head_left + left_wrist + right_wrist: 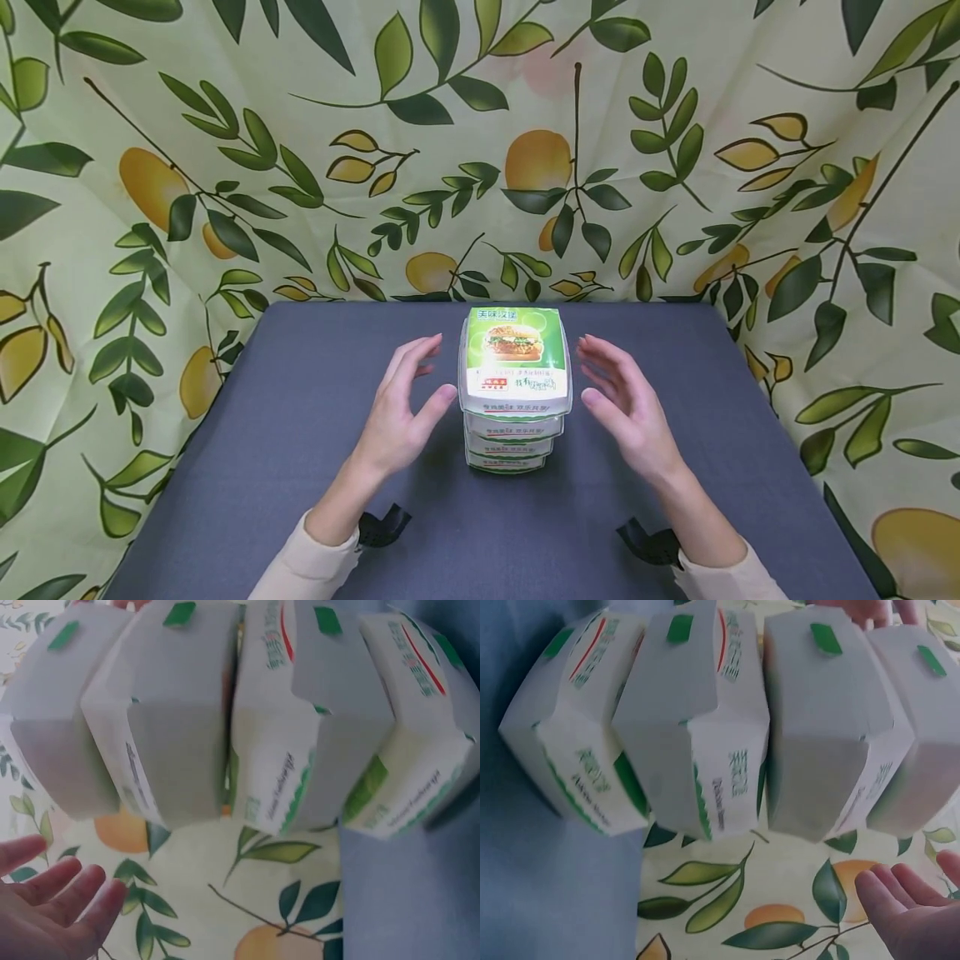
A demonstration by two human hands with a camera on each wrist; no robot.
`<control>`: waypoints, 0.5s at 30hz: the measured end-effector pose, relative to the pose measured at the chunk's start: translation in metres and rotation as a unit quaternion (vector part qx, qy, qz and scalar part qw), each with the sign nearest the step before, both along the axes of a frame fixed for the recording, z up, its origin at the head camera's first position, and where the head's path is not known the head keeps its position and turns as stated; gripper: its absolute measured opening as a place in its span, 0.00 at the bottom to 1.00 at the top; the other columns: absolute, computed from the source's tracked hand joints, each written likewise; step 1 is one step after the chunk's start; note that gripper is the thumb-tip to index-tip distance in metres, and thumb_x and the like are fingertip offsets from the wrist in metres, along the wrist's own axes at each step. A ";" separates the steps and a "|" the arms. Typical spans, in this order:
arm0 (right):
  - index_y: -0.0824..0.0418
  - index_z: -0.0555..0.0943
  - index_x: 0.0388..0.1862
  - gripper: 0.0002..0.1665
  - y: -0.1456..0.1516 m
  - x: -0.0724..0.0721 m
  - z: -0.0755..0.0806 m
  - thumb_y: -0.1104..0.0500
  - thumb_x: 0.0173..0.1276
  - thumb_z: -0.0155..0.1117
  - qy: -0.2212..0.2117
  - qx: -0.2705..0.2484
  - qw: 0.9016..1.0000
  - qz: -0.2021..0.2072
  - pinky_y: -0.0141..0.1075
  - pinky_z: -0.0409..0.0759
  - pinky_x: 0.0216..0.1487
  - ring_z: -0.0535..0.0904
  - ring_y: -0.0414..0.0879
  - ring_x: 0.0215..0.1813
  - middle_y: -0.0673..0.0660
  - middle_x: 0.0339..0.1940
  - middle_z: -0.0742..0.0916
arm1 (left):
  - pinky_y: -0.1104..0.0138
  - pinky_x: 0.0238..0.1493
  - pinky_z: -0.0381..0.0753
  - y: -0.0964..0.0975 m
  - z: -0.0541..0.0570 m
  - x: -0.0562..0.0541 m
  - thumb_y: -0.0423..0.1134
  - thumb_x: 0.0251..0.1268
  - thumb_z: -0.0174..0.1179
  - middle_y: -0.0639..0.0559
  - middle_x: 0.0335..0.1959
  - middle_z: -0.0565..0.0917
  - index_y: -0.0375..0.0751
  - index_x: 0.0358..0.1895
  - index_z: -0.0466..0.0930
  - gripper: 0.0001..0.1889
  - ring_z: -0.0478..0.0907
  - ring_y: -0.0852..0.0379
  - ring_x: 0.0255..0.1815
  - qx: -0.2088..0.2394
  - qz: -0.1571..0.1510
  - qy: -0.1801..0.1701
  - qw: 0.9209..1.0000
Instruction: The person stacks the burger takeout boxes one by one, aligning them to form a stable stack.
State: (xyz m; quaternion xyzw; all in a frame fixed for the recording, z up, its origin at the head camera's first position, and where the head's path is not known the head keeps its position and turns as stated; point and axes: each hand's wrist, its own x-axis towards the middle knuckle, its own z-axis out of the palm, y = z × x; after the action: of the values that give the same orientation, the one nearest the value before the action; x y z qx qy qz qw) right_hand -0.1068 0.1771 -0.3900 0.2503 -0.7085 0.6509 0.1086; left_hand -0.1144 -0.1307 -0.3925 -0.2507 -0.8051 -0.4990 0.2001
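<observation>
Several paper burger boxes (517, 383) stand stacked one on another at the middle of the table. The top one has a green and white lid with a burger picture. My left hand (401, 408) is held just left of the upper boxes, its fingers spread and apart from the cardboard. On the other side my right hand (626, 408) faces the stack with slightly bent fingers, holding nothing. In the left wrist view the white box sides (184, 727) show green tabs, and a gap separates them from the fingers. The right wrist view likewise shows box sides (825, 727) beyond that hand's reach.
A dark blue-grey cloth covers the table (247, 467). Behind and at both sides hangs a cream curtain (450, 217) printed with leaves and orange fruit. Black straps (385, 526) stick out beside both wrists.
</observation>
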 end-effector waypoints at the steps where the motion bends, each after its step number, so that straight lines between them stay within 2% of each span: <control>1: 0.73 0.62 0.75 0.34 0.002 -0.001 -0.001 0.75 0.70 0.55 0.001 0.003 1.000 -0.003 0.35 0.67 0.72 0.69 0.50 0.73 0.60 0.72 0.73 | 0.53 0.64 0.73 -0.002 -0.001 0.000 0.40 0.69 0.62 0.46 0.68 0.72 0.43 0.74 0.68 0.30 0.70 0.51 0.67 -0.004 0.007 0.003 1.000; 3: 0.72 0.63 0.75 0.34 0.005 -0.001 -0.002 0.75 0.71 0.54 0.001 0.013 1.000 -0.009 0.35 0.67 0.72 0.69 0.50 0.73 0.57 0.72 0.74 | 0.54 0.64 0.73 -0.005 -0.002 -0.001 0.39 0.69 0.62 0.46 0.67 0.73 0.43 0.73 0.69 0.30 0.72 0.50 0.65 -0.011 0.022 0.010 1.000; 7: 0.69 0.64 0.75 0.34 0.009 -0.003 -0.005 0.74 0.70 0.56 0.003 0.045 0.998 -0.035 0.31 0.67 0.70 0.70 0.47 0.72 0.57 0.72 0.73 | 0.51 0.62 0.72 -0.011 -0.006 -0.001 0.40 0.68 0.63 0.47 0.68 0.73 0.42 0.72 0.71 0.29 0.73 0.49 0.63 -0.030 0.050 0.014 0.998; 11: 0.65 0.67 0.75 0.34 0.013 -0.004 -0.010 0.71 0.70 0.60 -0.001 0.089 0.993 -0.076 0.26 0.66 0.69 0.71 0.42 0.71 0.59 0.71 0.73 | 0.48 0.64 0.71 -0.014 -0.008 0.000 0.43 0.68 0.63 0.46 0.69 0.72 0.41 0.71 0.72 0.29 0.71 0.49 0.66 -0.065 0.076 0.016 0.995; 15: 0.63 0.68 0.75 0.34 0.019 -0.005 -0.015 0.66 0.71 0.64 -0.010 0.153 0.981 -0.117 0.26 0.63 0.70 0.69 0.50 0.72 0.60 0.71 0.74 | 0.43 0.64 0.70 -0.017 -0.010 0.000 0.45 0.69 0.63 0.43 0.68 0.73 0.40 0.71 0.72 0.29 0.69 0.45 0.69 -0.108 0.101 0.026 0.989</control>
State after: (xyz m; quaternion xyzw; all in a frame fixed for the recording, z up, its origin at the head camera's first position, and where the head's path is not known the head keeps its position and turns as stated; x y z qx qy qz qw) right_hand -0.1117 0.1961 -0.4052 0.1734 -0.8247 0.5204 0.1375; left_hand -0.1141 -0.1481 -0.4023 -0.2013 -0.8701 -0.3791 0.2423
